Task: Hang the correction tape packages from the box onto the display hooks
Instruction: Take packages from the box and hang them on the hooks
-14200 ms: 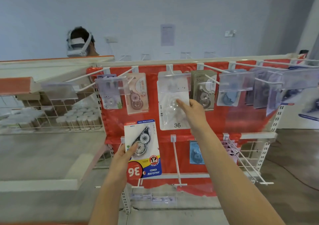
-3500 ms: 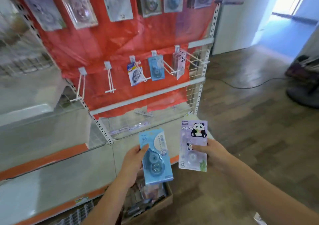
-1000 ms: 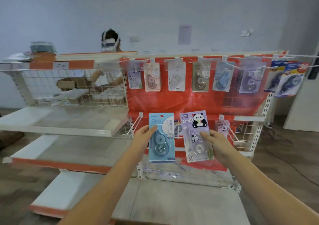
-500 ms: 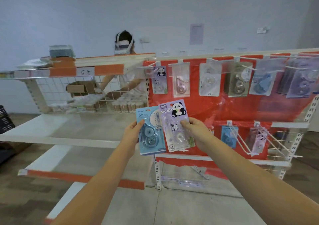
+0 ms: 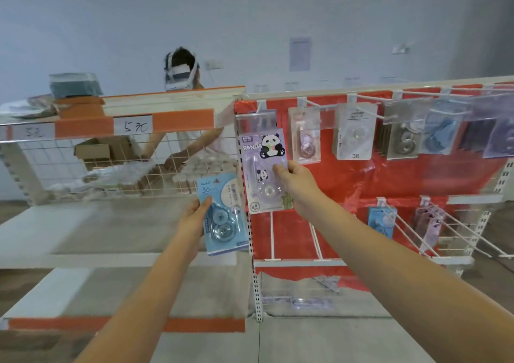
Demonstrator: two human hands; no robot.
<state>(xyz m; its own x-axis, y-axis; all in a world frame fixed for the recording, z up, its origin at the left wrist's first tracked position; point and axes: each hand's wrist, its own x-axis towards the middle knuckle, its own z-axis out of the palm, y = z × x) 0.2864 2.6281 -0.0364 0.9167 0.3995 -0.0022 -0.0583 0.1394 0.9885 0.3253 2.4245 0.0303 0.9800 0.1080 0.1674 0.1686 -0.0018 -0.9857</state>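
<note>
Soft, even indoor light – no hard shadows – with slight motion blur and wide-angle bending at edges.

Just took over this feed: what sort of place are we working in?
Probably a stationery shop aisle or a mock-up of one: packaged correction tapes hang on display hooks over a red backing, beside white shelving with a handwritten price label.

Head-worn view, facing forward, close to display rack point(image 5: 361, 190)
</note>
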